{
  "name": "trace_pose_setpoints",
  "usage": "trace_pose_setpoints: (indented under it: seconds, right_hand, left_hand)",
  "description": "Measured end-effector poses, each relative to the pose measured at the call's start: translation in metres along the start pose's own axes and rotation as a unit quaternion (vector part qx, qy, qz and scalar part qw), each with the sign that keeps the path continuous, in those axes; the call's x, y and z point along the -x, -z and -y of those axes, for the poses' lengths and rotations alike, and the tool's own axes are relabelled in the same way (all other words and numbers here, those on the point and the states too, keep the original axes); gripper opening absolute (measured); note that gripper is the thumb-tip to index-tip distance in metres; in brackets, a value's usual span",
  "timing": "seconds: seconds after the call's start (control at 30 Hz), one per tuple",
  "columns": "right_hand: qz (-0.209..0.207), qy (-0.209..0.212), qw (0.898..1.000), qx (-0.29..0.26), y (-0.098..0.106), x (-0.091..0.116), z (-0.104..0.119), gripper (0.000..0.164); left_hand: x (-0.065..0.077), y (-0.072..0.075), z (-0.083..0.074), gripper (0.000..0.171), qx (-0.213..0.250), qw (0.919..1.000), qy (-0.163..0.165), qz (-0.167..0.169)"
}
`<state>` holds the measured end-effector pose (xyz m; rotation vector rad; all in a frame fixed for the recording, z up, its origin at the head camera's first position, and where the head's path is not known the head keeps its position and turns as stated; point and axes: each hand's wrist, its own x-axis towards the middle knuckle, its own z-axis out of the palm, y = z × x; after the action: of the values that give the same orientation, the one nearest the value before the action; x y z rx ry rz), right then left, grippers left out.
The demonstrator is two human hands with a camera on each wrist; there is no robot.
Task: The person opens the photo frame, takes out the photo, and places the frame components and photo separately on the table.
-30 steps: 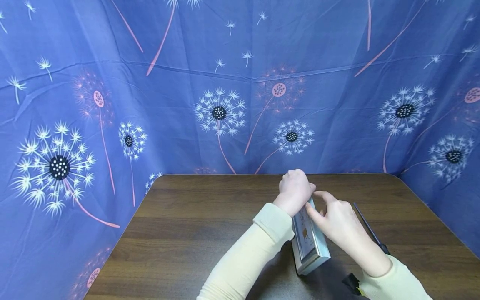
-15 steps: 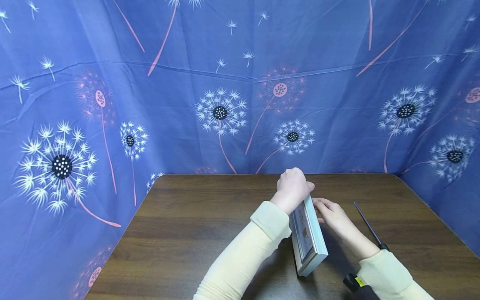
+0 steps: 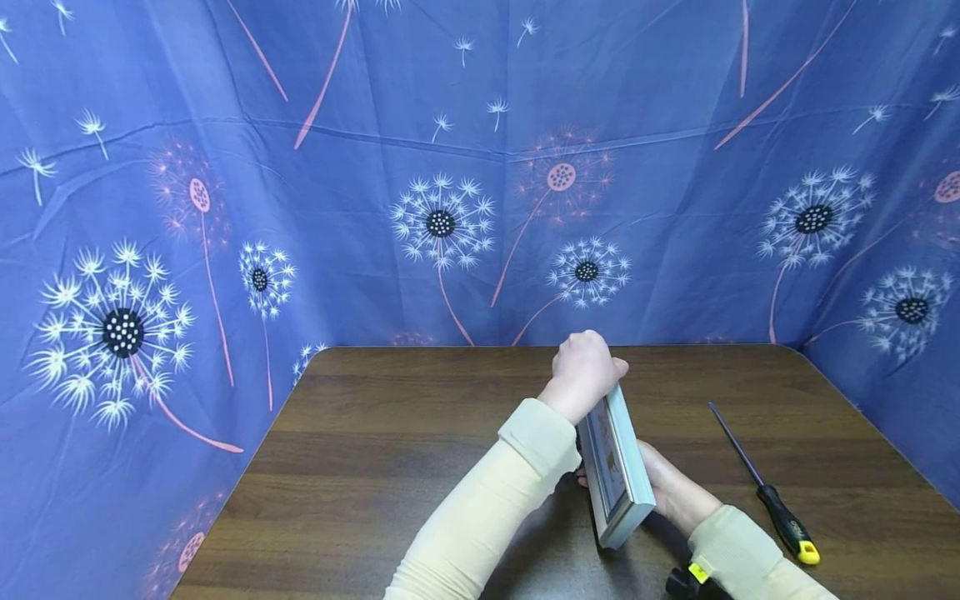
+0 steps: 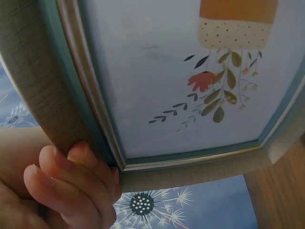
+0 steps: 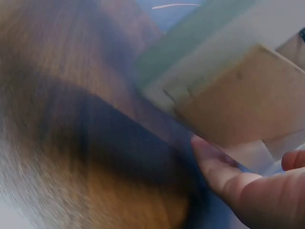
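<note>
A picture frame [image 3: 617, 467] with a pale blue-green outer side stands tilted above the table in the head view. My left hand [image 3: 583, 373] grips its far upper end, and in the left wrist view curled fingers [image 4: 78, 179] lie against the frame's border beside a flower print [image 4: 219, 86]. Behind the frame, my right hand [image 3: 667, 483] reaches across, partly hidden, with fingertips showing past the left side. The right wrist view is blurred; there the thumb [image 5: 217, 167] is close to the edge of the frame's brown backing [image 5: 243, 100]. Contact is unclear.
A screwdriver [image 3: 783, 521] with a black and yellow handle lies on the brown wooden table [image 3: 375, 450], right of the right hand. A black piece with a yellow patch [image 3: 697, 573] shows beside the right sleeve. Blue dandelion-print cloth [image 3: 480, 100] hangs behind the table.
My right hand has left the frame's upper right edge and moved down and behind it. The left hand keeps its grip, shifting slightly left. The screwdriver's handle has come into full view.
</note>
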<state>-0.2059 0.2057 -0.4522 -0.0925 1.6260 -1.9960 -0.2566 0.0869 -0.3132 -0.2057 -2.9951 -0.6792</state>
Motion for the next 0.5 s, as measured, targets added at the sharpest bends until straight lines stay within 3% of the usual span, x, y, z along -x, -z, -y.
trace_pose_setpoints:
  seconds: [0.1,0.17,0.5]
  right_hand:
    - [0.067,-0.010,0.996,-0.066,0.0007,-0.0018,0.0012,0.090]
    - [0.090,-0.013,0.992,-0.091,0.0004,-0.0012,0.0027,0.090]
    - [0.084,-0.024,0.991,-0.103,0.0021,-0.0014,-0.0011,0.085]
  left_hand:
    - [-0.0006,0.0004,0.0002,0.041,0.003,1.0000,0.002,0.000]
    - [-0.0008,0.0005,0.0006,0.041,0.005,1.0000,0.003,0.000]
    - [-0.0016,-0.0001,0.0054,0.042,0.014,0.9999,0.004,0.000]
